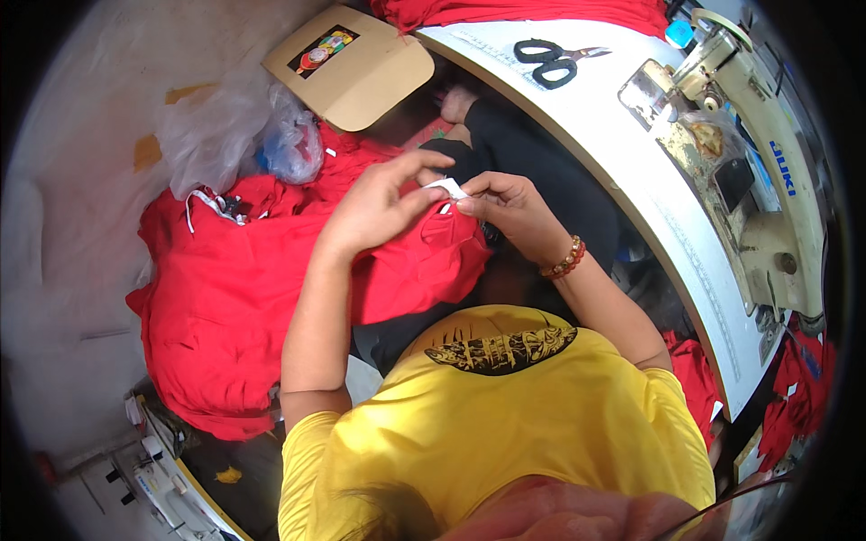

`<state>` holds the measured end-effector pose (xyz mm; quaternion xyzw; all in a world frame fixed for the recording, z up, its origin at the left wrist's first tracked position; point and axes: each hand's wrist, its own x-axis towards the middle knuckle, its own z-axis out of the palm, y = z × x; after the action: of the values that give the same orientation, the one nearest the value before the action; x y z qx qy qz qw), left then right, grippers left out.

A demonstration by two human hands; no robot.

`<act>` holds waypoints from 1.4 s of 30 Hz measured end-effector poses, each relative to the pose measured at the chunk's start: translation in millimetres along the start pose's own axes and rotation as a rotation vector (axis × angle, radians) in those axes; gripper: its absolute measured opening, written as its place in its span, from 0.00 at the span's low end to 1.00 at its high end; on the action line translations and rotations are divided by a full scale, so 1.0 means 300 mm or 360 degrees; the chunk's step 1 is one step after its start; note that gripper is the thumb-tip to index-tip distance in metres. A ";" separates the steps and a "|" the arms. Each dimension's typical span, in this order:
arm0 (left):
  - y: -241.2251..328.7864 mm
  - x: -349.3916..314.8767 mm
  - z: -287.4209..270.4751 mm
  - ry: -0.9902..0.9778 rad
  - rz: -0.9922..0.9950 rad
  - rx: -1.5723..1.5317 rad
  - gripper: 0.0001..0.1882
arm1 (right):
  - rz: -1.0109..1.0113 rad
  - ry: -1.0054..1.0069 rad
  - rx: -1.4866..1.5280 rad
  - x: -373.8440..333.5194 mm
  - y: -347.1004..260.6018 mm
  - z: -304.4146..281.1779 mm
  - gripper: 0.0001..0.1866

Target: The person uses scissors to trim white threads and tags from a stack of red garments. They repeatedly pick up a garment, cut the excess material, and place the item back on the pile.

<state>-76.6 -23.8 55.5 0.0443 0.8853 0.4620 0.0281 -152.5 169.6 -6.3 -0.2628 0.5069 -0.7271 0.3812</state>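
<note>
A small white fabric label (448, 188) is between my two hands, over the edge of a red garment (424, 257) that lies across my lap. My right hand (512, 209) pinches the label's right end between thumb and fingers. At its left end, my left hand (383, 206) has its thumb pressed to the label, with the index finger lifted and bent above it. The left hand's other fingers are mostly hidden behind the hand. Beneath both hands the red cloth hangs in folds.
More red garments (216, 316) are heaped at my left, beside clear plastic bags (216, 135) and a brown cardboard piece (361, 68). On my right, a white sewing table (622, 149) bears black-handled scissors (550, 63) and a sewing machine (767, 153). Another machine (158, 482) stands lower left.
</note>
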 end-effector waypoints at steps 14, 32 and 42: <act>-0.011 0.058 -0.026 0.0153 0.0032 -0.0124 0.13 | 0.0002 0.0141 -0.0254 0.007 -0.003 -0.003 0.06; -0.019 0.061 0.123 0.0430 -0.0339 -0.1129 0.22 | -0.0119 0.0276 -0.0180 0.004 0.032 -0.010 0.06; -0.048 0.064 0.117 0.0552 -0.0306 -0.0964 0.16 | -0.0185 0.0211 -0.0165 0.001 0.053 -0.023 0.05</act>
<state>-93.3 -1.3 23.5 -0.1286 0.7000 0.6993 -0.0674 -153.3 169.9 -23.5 -0.2625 0.5520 -0.7365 0.2898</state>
